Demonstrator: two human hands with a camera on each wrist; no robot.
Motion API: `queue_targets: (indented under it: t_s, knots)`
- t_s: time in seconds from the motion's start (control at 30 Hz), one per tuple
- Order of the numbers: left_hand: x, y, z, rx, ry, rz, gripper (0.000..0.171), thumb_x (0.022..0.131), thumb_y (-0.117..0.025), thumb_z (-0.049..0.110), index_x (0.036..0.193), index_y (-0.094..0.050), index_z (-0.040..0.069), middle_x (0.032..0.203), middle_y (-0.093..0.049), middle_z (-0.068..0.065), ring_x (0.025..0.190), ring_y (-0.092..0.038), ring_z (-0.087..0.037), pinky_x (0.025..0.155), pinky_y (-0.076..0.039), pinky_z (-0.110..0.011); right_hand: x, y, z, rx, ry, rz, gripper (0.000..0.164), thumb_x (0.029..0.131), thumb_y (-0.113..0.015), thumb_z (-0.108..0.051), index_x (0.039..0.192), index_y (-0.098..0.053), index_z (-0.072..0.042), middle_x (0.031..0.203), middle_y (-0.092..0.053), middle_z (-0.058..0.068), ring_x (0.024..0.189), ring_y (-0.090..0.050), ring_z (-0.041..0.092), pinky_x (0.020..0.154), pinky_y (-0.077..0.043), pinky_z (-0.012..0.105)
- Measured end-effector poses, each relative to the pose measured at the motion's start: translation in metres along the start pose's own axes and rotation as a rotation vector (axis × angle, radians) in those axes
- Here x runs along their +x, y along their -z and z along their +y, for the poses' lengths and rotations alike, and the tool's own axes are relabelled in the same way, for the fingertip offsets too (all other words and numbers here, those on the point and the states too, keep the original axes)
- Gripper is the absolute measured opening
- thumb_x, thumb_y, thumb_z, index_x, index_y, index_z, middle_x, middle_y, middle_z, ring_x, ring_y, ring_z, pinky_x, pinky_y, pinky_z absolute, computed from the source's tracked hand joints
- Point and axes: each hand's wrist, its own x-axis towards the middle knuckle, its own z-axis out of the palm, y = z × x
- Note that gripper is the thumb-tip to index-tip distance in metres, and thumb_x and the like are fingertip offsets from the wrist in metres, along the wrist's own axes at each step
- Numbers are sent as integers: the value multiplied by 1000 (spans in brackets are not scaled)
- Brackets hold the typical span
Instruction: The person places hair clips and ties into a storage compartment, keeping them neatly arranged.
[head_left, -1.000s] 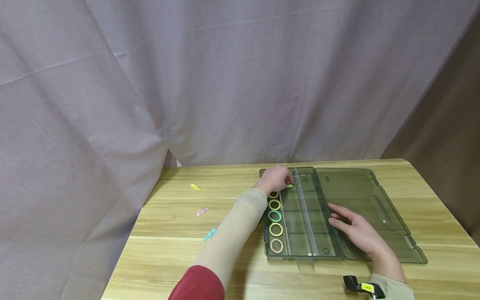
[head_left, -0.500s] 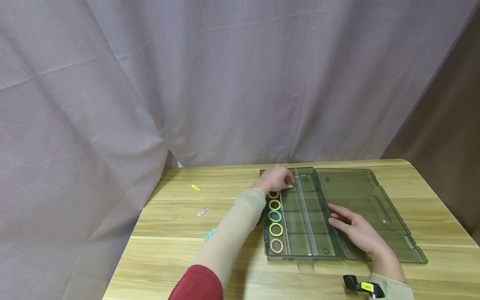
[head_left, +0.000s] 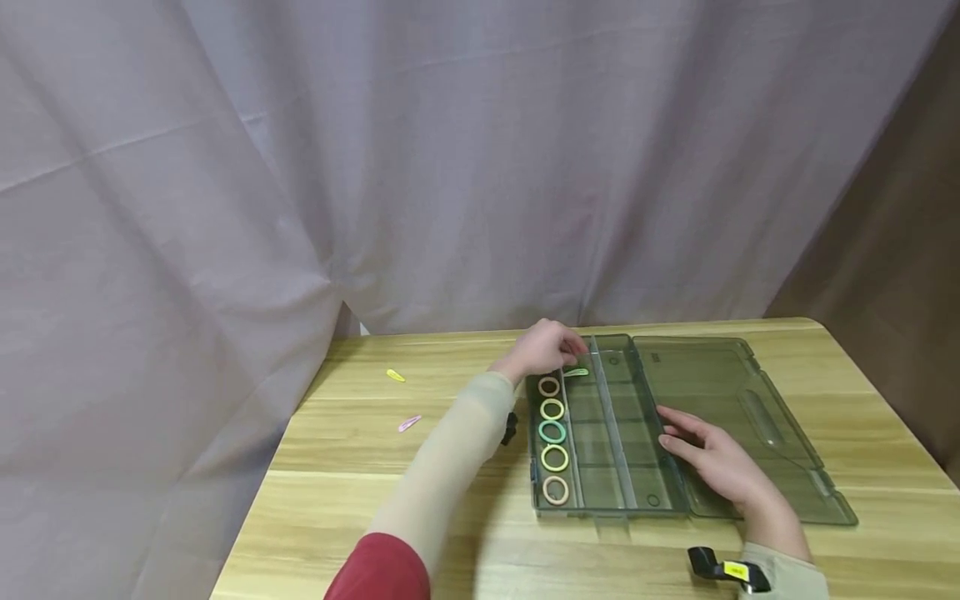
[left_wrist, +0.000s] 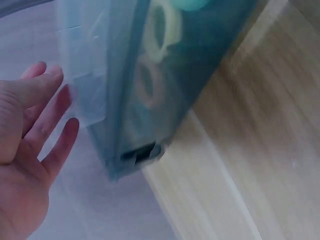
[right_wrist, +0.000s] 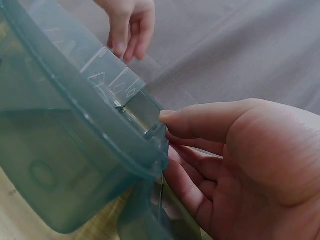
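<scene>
A translucent grey-green divided box [head_left: 649,475] lies open on the table, its lid [head_left: 750,433] folded flat to the right. Over its back left corner is my left hand [head_left: 546,346], fingers loosely extended and holding nothing. Just below those fingers a green snap hair clip [head_left: 576,372] lies in the back compartment of the second column. My right hand [head_left: 716,462] holds the box's hinge-side edge; in the right wrist view its thumb [right_wrist: 200,120] presses the rim with fingers curled behind. Several ring-shaped hair ties [head_left: 552,432] line the leftmost column.
A yellow hair clip [head_left: 395,376] and a pink hair clip [head_left: 409,423] lie on the wooden table [head_left: 330,500] left of the box. My left forearm [head_left: 442,467] crosses the table in front of them. A grey curtain [head_left: 465,167] hangs behind.
My left hand has let go of the green hair clip and moved slightly up and left. The blue hair clip on the table is now hidden by my left forearm. My right hand stays put.
</scene>
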Motion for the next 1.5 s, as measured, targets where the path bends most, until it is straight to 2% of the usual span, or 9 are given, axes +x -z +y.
queue_targets:
  t_s: [0.2, 0.33, 0.47, 0.6, 0.8, 0.93, 1.13, 1.3, 1.5]
  knots:
    - [-24, 20, -8, -111, -18, 77, 21, 98, -78, 5, 119, -81, 7, 115, -80, -3, 96, -73, -3, 82, -55, -15, 5, 7, 6, -14, -5, -9, 67, 110, -62, -35, 163, -39, 0, 149, -55, 32, 140, -46, 53, 107, -41, 65]
    - [-44, 29, -17, -129, -32, 109, 19, 97, -79, 4, 116, -81, 4, 112, -81, -7, 95, -74, -6, 82, -56, -17, 6, 14, 10, -15, -13, -29, 69, 112, -59, -38, 165, -36, -1, 153, -51, 34, 141, -44, 54, 105, -44, 63]
    - [-68, 36, -31, -128, -18, 146, 18, 96, -79, 2, 114, -81, 3, 109, -81, -7, 93, -74, -10, 80, -57, -20, 5, 21, 13, -14, -30, -43, 71, 112, -57, -41, 166, -34, -1, 155, -48, 34, 142, -43, 53, 102, -48, 51]
    - [-96, 42, -50, -124, 48, 175, 17, 95, -79, 1, 111, -82, 6, 107, -81, -4, 90, -72, -10, 79, -57, -24, 4, 27, 16, -23, -37, -43, 72, 112, -57, -42, 166, -33, -1, 155, -47, 34, 141, -43, 52, 97, -49, 42]
    - [-139, 46, -74, -181, 133, 162, 19, 96, -76, -2, 114, -80, 1, 110, -79, -13, 93, -75, -24, 80, -60, -30, 5, 34, 22, -33, -37, -53, 73, 112, -56, -43, 167, -31, 0, 155, -46, 36, 140, -44, 54, 83, -47, 15]
    - [-163, 46, -85, -179, 180, 155, 19, 97, -76, -1, 116, -79, -1, 104, -79, -11, 92, -75, -27, 80, -60, -30, 7, 37, 23, -36, -32, -52, 73, 112, -55, -42, 166, -31, 1, 154, -46, 37, 139, -44, 53, 80, -44, 11]
    - [-192, 43, -87, -139, 197, 131, 17, 94, -81, 1, 111, -81, 1, 94, -78, -4, 81, -69, -10, 74, -58, -27, 6, 38, 23, -62, -23, -42, 73, 113, -55, -43, 166, -32, 1, 152, -49, 37, 138, -46, 53, 80, -44, 12]
    - [-211, 36, -82, -128, 188, 99, 17, 91, -85, 4, 108, -81, 2, 92, -79, -3, 78, -68, -7, 73, -58, -26, 6, 40, 23, -72, -19, -41, 72, 113, -55, -43, 166, -32, 1, 152, -49, 37, 138, -45, 54, 80, -43, 13]
    - [-225, 30, -76, -123, 201, 41, 15, 89, -90, 13, 101, -82, 8, 86, -75, 9, 77, -68, -4, 76, -59, -27, 7, 40, 23, -56, -31, -59, 74, 113, -53, -44, 167, -28, 0, 155, -45, 38, 139, -43, 54, 78, -43, 11]
